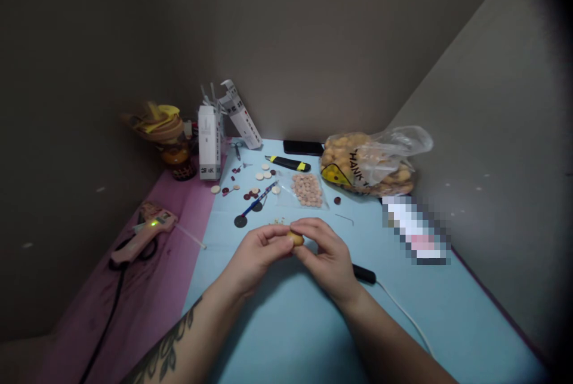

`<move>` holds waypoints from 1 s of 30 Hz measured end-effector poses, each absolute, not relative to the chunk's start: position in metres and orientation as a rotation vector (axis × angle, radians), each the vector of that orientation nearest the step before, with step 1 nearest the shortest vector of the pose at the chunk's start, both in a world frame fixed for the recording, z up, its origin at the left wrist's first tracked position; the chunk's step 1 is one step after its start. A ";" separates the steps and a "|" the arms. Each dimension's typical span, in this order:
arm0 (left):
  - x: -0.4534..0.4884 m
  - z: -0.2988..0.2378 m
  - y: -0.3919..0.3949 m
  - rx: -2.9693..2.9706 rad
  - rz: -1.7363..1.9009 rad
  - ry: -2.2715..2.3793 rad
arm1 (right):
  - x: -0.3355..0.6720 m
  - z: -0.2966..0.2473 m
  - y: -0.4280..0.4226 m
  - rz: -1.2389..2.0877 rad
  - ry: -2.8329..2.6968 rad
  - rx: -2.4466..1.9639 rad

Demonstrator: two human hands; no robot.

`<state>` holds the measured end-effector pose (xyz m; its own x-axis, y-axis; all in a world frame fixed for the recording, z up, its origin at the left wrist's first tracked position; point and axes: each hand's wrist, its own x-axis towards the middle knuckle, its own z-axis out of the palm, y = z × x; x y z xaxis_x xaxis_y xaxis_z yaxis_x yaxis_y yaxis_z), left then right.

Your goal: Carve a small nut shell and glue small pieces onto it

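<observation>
Between my two hands, over the middle of the blue surface (pixel 286 324), is a small round tan nut-like piece (pixel 295 238). My left hand (pixel 264 245) pinches its left side with thumb and fingers. On the other side, my right hand (pixel 326 252) has its fingertips and thumb on the same piece. Part of it is hidden by the fingers. Pale crumbs (pixel 280 221) lie just beyond my left hand. Sticking out from behind my right hand is a black handle (pixel 364 274) with a white cord.
A pink glue gun (pixel 145 236) rests at left. Farther back are a white box (pixel 209 142), a utility knife (pixel 289 163), a small bag of pinkish beads (pixel 308 190), scattered buttons and a blue pen-like tool (pixel 257 200). A plastic bag (pixel 367 163) holds similar tan pieces.
</observation>
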<state>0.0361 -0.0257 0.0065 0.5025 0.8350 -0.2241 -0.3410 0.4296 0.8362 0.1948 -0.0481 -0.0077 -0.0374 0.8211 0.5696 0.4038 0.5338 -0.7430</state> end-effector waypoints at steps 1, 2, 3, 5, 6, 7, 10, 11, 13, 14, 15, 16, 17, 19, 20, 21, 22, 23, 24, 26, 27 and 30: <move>0.036 0.007 -0.026 0.814 0.815 0.708 | 0.195 -0.008 -0.048 0.463 -1.650 -1.057; 0.036 0.006 -0.026 0.809 0.815 0.710 | 0.194 -0.007 -0.048 0.461 -1.650 -1.060; 0.036 0.006 -0.026 0.805 0.817 0.712 | 0.194 -0.007 -0.048 0.462 -1.652 -1.060; 0.036 0.006 -0.026 0.807 0.818 0.712 | 0.194 -0.006 -0.048 0.461 -1.658 -1.055; 0.036 0.006 -0.026 0.809 0.819 0.710 | 0.194 -0.006 -0.048 0.458 -1.662 -1.052; 0.036 0.005 -0.026 0.811 0.819 0.707 | 0.194 -0.006 -0.048 0.455 -1.665 -1.048; 0.036 0.005 -0.026 0.807 0.825 0.692 | 0.194 -0.005 -0.048 0.450 -1.666 -1.043; 0.036 0.004 -0.026 0.801 0.833 0.688 | 0.194 -0.005 -0.048 0.451 -1.667 -1.046; 0.037 0.004 -0.027 0.788 0.848 0.683 | 0.193 -0.005 -0.048 0.447 -1.678 -1.062; 0.037 0.004 -0.027 0.781 0.855 0.684 | 0.193 -0.005 -0.047 0.441 -1.690 -1.071; 0.038 0.004 -0.027 0.775 0.862 0.688 | 0.194 -0.006 -0.047 0.424 -1.704 -1.080; 0.038 0.004 -0.027 0.771 0.866 0.694 | 0.194 -0.007 -0.047 0.397 -1.720 -1.089; 0.038 0.004 -0.027 0.768 0.865 0.702 | 0.194 -0.008 -0.046 0.358 -1.734 -1.095; 0.038 0.003 -0.027 0.764 0.863 0.727 | 0.195 -0.012 -0.045 0.251 -1.759 -1.100; 0.038 0.003 -0.027 0.762 0.863 0.739 | 0.195 -0.013 -0.045 0.195 -1.773 -1.102; 0.038 0.002 -0.026 0.757 0.865 0.751 | 0.195 -0.015 -0.044 0.143 -1.784 -1.107; 0.039 0.001 -0.025 0.753 0.870 0.759 | 0.196 -0.017 -0.044 0.097 -1.798 -1.115; 0.039 0.001 -0.025 0.754 0.879 0.763 | 0.196 -0.018 -0.043 0.058 -1.811 -1.125; 0.039 0.000 -0.024 0.764 0.886 0.764 | 0.196 -0.020 -0.043 0.022 -1.827 -1.136; 0.040 -0.001 -0.022 0.789 0.897 0.769 | 0.195 -0.021 -0.042 -0.042 -1.863 -1.144; 0.040 -0.001 -0.021 0.796 0.906 0.774 | 0.194 -0.021 -0.042 -0.070 -1.880 -1.142; 0.040 -0.002 -0.020 0.763 0.949 0.802 | 0.192 -0.021 -0.042 -0.110 -1.918 -1.139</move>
